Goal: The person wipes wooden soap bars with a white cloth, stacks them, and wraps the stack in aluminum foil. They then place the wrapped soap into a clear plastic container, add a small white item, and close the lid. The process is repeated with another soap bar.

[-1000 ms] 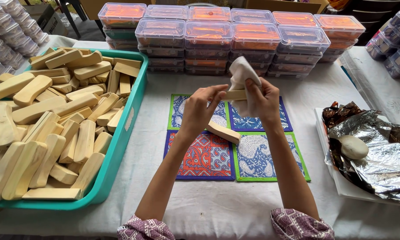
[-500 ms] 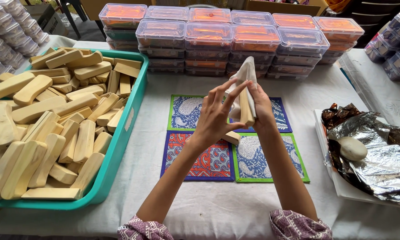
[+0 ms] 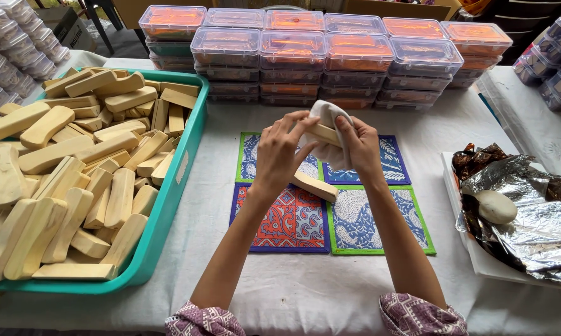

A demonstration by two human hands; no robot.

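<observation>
The left hand (image 3: 279,152) and right hand (image 3: 360,144) pinch one wooden bar (image 3: 323,133) between them, the white cloth (image 3: 325,113) wrapped behind it under the right fingers.

Teal tray (image 3: 168,205), pale wooden blocks (image 3: 75,162), blue-and-red paisley mats (image 3: 293,218).

1. A table under a white cloth (image 3: 330,292) fills the view.
2. At one o'clock, dark furniture (image 3: 517,18), perhaps shelving.
3. At eleven o'clock, chair legs (image 3: 100,22) stand on grey floor.
4. Even, soft light.
</observation>
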